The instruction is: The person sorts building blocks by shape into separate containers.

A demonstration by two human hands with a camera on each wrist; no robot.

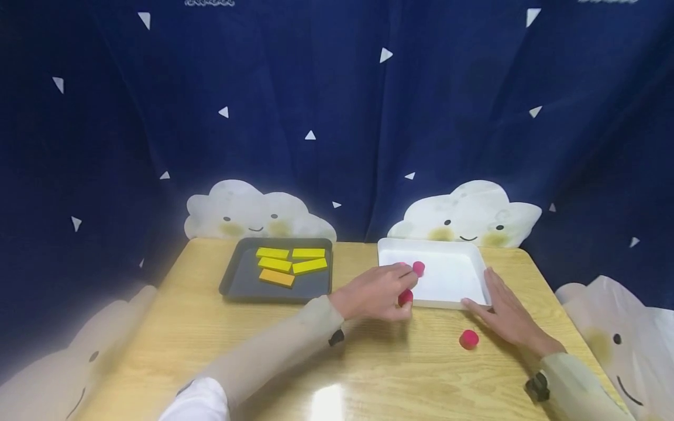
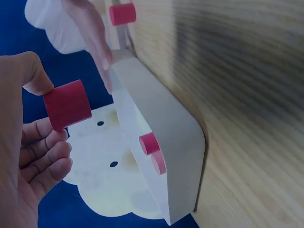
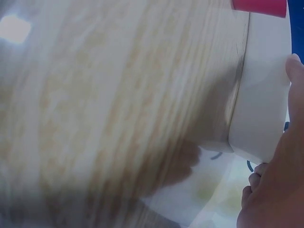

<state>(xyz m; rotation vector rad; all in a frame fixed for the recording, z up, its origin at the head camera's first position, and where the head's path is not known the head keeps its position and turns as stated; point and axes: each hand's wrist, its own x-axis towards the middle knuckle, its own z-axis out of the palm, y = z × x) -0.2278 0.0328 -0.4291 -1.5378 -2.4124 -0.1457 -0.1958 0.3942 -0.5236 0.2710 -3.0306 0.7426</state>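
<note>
My left hand (image 1: 380,290) pinches a red cylinder (image 2: 68,105) between thumb and fingers, over the near left edge of a white tray (image 1: 447,303). Inside that tray a pink-red cylinder (image 1: 418,268) stands near the left, with another one beside it (image 2: 158,162), mostly hidden by the left hand in the head view. My right hand (image 1: 508,313) rests at the tray's right near corner, thumb on the front rim and fingers along the right side. On the table in front of the tray sits one more red cylinder (image 1: 469,339).
A dark grey tray (image 1: 237,286) stands at the left with several yellow blocks (image 1: 275,265) and an orange-yellow block (image 1: 277,278) in it. Both trays are on a wooden table (image 1: 295,362). A navy curtain (image 1: 342,105) with clouds and triangles hangs behind.
</note>
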